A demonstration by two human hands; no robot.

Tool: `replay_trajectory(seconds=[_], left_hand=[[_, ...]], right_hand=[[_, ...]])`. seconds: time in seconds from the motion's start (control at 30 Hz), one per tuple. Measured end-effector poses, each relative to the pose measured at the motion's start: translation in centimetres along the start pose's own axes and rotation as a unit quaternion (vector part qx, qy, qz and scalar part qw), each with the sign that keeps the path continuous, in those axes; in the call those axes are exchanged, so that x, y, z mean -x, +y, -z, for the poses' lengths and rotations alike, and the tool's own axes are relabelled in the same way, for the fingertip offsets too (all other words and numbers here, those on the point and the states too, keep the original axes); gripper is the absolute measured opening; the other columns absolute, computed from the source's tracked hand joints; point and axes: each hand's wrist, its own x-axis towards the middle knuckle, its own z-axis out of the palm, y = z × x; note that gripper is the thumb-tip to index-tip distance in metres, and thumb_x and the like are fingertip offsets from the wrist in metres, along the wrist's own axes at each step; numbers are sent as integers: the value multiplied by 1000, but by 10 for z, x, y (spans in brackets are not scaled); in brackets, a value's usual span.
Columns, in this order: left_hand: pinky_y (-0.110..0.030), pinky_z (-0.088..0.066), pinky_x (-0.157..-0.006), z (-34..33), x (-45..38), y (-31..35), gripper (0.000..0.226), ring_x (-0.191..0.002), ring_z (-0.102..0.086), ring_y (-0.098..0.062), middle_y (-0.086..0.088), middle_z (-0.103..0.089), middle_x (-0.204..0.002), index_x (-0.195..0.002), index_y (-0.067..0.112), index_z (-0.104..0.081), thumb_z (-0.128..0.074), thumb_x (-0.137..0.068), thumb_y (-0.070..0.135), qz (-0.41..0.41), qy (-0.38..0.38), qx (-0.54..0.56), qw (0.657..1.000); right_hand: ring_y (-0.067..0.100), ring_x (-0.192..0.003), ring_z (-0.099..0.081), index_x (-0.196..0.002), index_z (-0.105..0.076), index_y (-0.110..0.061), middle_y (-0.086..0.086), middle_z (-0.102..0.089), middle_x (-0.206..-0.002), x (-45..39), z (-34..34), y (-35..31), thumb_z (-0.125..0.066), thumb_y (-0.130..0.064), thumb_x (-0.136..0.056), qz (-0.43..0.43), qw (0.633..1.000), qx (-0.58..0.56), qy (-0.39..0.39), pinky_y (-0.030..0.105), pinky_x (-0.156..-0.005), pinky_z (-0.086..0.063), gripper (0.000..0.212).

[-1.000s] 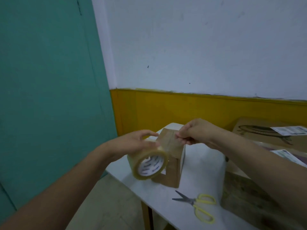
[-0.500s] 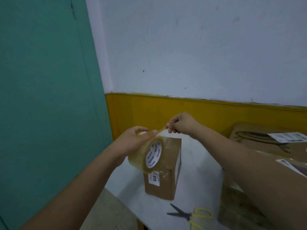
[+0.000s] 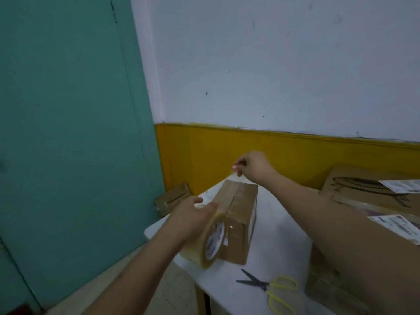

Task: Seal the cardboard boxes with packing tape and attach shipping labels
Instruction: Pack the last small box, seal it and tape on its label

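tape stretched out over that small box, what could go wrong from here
1. The tape strip, pinched by the right hand and held in the air above the small box, may sag and stick crooked or fold onto itself.
2. The scissors lie on the table while both hands, including the left hand gripping the tape roll, are busy, so cutting could be awkward.

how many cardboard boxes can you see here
4: a small box on the table under the tape, a printed box at the back right, a large box at the near right, one on the floor. Others may be hidden.
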Motion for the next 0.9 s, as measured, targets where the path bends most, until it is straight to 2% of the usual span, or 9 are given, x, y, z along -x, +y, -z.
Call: replay_trajectory(seconds=[0.1, 0.2, 0.3, 0.4, 0.5, 0.63, 0.77, 0.87, 0.9], left_hand=[[-44, -41, -111, -18, 4, -9, 73, -139, -44, -28, -6, -38, -158, -155, 22, -32, -50, -96, 59, 9, 5, -33, 999], [-39, -37, -109, -25, 2, -13, 76, -144, -38, -27, -6, -32, -161, -158, 17, -24, -48, -98, 56, 15, 21, -39, 999], [-39, -35, -111, -27, -4, -10, 80, -147, -32, -28, -8, -27, -163, -159, 13, -16, -47, -99, 54, 33, 4, -44, 998], [-39, -37, -110, -31, -11, -8, 84, -146, -33, -29, -10, -28, -163, -160, 10, -11, -46, -99, 55, 45, -10, -55, 997], [-39, -37, -110, -36, -16, -6, 87, -146, -33, -29, -10, -27, -163, -160, 9, -4, -46, -100, 55, 56, -20, -59, 996], [-38, -38, -110, -43, -21, -2, 86, -145, -37, -29, -10, -33, -161, -160, 7, 1, -42, -102, 54, 58, -20, -78, 995], [-40, -36, -112, -47, -26, -3, 86, -146, -35, -29, -10, -31, -162, -160, 9, -4, -42, -100, 58, 68, -26, -74, 995], [-39, -37, -110, -50, -27, -4, 71, -141, -40, -28, -8, -37, -157, -155, 13, -26, -42, -101, 56, 67, -35, -64, 995], [-38, -39, -108, -51, -27, -4, 65, -138, -44, -28, -8, -42, -154, -152, 15, -33, -41, -102, 55, 61, -31, -65, 996]], right_hand=[[11, -74, -61, -93, -76, -8, 6, -75, -87, -14, -7, 2, -66, -24, -95, -8, 1000, 26, -15, 23, -70, -47, 19], [7, -69, -58, -93, -75, -9, 6, -75, -89, -22, -19, 10, -65, -24, -95, -8, 998, 29, -47, 19, -60, -41, 19], [5, -68, -55, -99, -74, -7, 8, -73, -93, -29, -30, 17, -60, -21, -99, -16, 998, 20, -65, 19, -60, -41, 20], [12, -76, -58, -105, -73, -6, 10, -72, -97, -35, -34, 27, -56, -16, -100, -30, 997, 10, -74, 27, -73, -48, 20], [10, -73, -56, -109, -72, -5, 10, -72, -98, -39, -37, 34, -56, -14, -100, -35, 998, 15, -59, 27, -71, -44, 20], [16, -74, -56, -109, -73, -6, 12, -71, -103, -38, -46, 41, -53, -13, -101, -14, 998, 48, -31, 32, -72, -48, 22], [20, -84, -59, -102, -74, -6, 11, -71, -105, -39, -58, 50, -53, -11, -101, -24, 997, 69, -17, 34, -77, -48, 22], [31, -99, -57, -91, -72, -10, 9, -67, -97, -38, -68, 52, -49, -6, -100, -26, 993, 118, -1, 46, -98, -44, 25], [33, -103, -54, -89, -72, -11, 9, -63, -100, -38, -69, 52, -51, -6, -99, -28, 993, 117, 13, 45, -99, -42, 24]])
